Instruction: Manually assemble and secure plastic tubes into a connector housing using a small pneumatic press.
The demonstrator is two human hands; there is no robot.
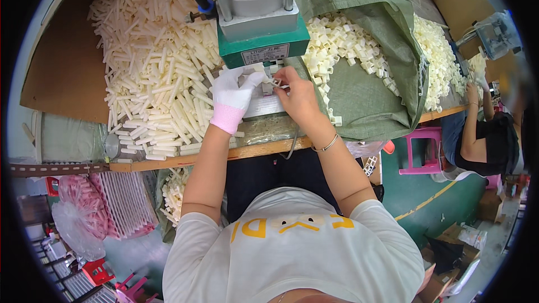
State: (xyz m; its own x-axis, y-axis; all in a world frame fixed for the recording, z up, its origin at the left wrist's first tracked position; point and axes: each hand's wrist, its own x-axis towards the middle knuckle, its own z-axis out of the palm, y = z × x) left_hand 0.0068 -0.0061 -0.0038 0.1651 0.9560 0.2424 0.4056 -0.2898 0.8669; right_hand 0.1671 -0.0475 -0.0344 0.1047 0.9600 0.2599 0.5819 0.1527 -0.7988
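Under one press (263, 45), one gloved left hand (231, 91) and one bare right hand (301, 98) each pinch what looks like one pale piece (278, 85), beside uncountable cream tubes (163, 84).

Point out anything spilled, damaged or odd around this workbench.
No obvious damage shows. The left hand wears a white glove while the right hand is bare, an odd mismatch. A couple of pale square pieces sit near the bench's front edge, apart from their heap.
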